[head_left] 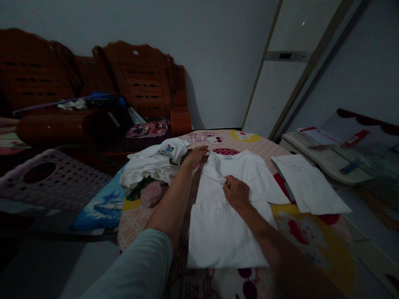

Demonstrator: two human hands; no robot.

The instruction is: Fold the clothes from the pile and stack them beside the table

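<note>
A white T-shirt [215,236] lies in front of me with its lower part folded up and its collar at the far side. My left hand [198,155] is at the shirt's left shoulder, fingers closed on the fabric there. Nearer the middle, my right hand [237,192] pinches the edge of the left sleeve, which is turned inward over the chest. The right sleeve still spreads out flat. To the right lies a folded white garment [308,182]. A heap of crumpled clothes [152,164], mostly white, sits left of my left arm.
A patterned cloth [311,236] covers the round table. Wooden chairs [137,79] with clothes on them stand behind at left, near a pink woven chair back [56,176]. A side stand [324,160] with papers is at right, and a tall white cabinet-like unit [280,87] is at the back.
</note>
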